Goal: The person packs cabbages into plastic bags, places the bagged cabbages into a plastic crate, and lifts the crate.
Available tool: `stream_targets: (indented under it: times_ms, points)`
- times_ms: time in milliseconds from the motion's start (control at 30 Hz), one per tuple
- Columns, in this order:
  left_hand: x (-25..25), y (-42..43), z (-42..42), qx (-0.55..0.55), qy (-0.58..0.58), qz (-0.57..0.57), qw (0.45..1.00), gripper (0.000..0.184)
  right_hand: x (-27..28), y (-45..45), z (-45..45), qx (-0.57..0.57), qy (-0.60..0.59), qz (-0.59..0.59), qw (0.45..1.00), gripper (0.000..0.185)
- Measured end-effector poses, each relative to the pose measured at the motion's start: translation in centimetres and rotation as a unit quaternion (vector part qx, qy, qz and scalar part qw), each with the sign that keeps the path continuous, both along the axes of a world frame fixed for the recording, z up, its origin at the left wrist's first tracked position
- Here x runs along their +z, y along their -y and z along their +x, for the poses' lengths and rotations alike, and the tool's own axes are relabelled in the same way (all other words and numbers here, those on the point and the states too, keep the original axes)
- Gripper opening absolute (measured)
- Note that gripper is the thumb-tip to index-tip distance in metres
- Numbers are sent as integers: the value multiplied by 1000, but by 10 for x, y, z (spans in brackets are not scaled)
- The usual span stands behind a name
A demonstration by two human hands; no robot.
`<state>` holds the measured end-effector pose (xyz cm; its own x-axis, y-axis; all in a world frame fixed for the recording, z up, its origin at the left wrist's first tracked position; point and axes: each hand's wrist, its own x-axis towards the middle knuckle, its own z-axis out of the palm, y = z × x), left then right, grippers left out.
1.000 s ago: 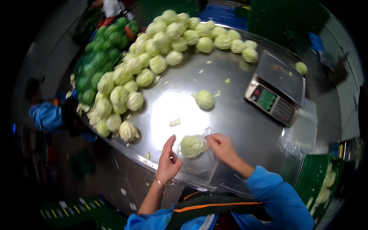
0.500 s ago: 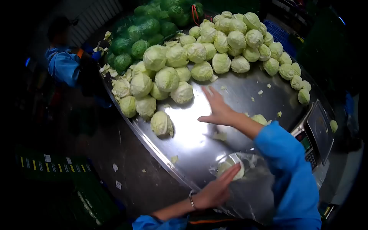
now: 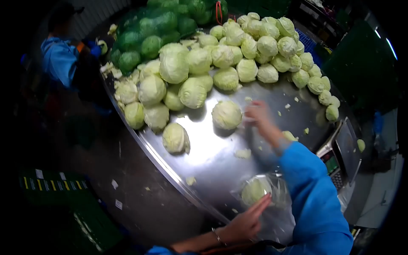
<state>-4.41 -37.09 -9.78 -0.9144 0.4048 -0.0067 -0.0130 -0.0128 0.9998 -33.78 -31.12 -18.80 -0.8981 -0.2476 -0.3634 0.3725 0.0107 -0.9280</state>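
Observation:
My left hand, with a bracelet at its wrist, has its fingers stretched out at the edge of a clear plastic bag. A pale green cabbage lies in the bag, close to the fingertips. Motion smears my right hand, which is just to the right of a single cabbage on the metal table. Whether its fingers touch that cabbage cannot be made out. Another lone cabbage lies near the table's left edge.
Peeled cabbages are heaped along the table's far side. Green net sacks of cabbages are behind them. A scale stands at right. Leaf scraps dot the table. A person in blue works at far left.
A cabbage now lies apart from the heap, nearer to me. My right hand has shifted slightly right and is blurred. My left hand remains by the bag.

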Motion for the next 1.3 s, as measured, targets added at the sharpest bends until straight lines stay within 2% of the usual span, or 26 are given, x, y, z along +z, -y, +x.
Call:
stream_targets:
  times_ms: [33,67,167,267,367,400,433,467,533,600,633,667,700,767,833,867,900,933,967,1000,1033,1067,1133,1200,1267,1300]
  points:
    - [0,-5,-1,-1,7,29,1000,80,24,-53,-11,29,55,-105,993,48]
    - [1,-11,-3,-3,14,57,998,80,82,-75,8,-87,-6,-49,995,47]
    - [1,-27,-9,-19,23,67,997,81,119,-119,43,35,-105,106,988,68]
    - [10,-31,-6,-28,6,35,999,82,90,-107,65,169,-214,236,933,88]
    - [17,-30,2,-24,20,2,1000,83,8,-47,73,231,-276,351,864,118]
    - [19,-28,1,-24,25,-7,999,84,-42,-24,61,261,-263,413,832,130]
    - [20,-27,1,-24,17,-23,999,84,-24,-5,69,258,-211,408,850,129]
    - [19,-26,3,-18,11,-35,999,84,-37,4,72,248,-251,390,851,122]
    - [17,-20,4,-5,9,-43,999,85,-26,19,70,223,-183,311,906,117]
    - [18,-19,4,2,11,-32,999,85,-30,14,50,216,-160,272,924,110]
    - [18,-19,2,4,10,-27,1000,85,-25,0,48,183,-54,173,966,98]
    - [20,-19,1,3,13,-24,1000,86,10,-16,60,135,34,72,988,84]
    - [19,-21,1,0,13,-20,1000,86,23,-43,62,122,86,5,989,80]
    - [15,-23,-4,-9,6,-16,1000,87,64,-115,89,106,106,-169,974,88]
    - [17,-26,-14,-40,27,-17,999,88,120,-190,134,145,62,-274,949,106]
    - [20,-28,-21,-61,51,-19,997,88,138,-217,173,28,104,-309,945,112]
    - [25,-31,-29,-93,83,-31,992,90,170,-209,213,16,82,-347,934,116]
    - [21,-36,-32,-107,35,-46,993,90,156,-222,244,3,41,-392,919,114]
    - [12,-40,-36,-117,-17,-62,991,90,158,-214,265,44,-12,-341,939,99]
    - [15,-41,-36,-136,-35,-89,986,90,150,-219,298,-81,104,-262,956,95]
    - [19,-42,-36,-154,-55,-115,980,89,141,-207,305,-52,94,-328,938,81]
    - [22,-42,-37,-172,-75,-140,972,89,139,-197,312,-77,127,-298,943,73]
    - [37,-37,-35,-184,-65,-187,963,88,136,-178,317,-139,195,-253,937,67]
    - [45,-36,-33,-178,-59,-214,959,87,122,-164,331,-202,192,-231,932,62]
    - [37,-31,-36,-141,-43,-207,967,87,110,-166,342,-127,-21,-58,990,63]
    - [41,-27,-39,-117,-32,-209,970,87,110,-163,344,-89,-131,32,987,64]
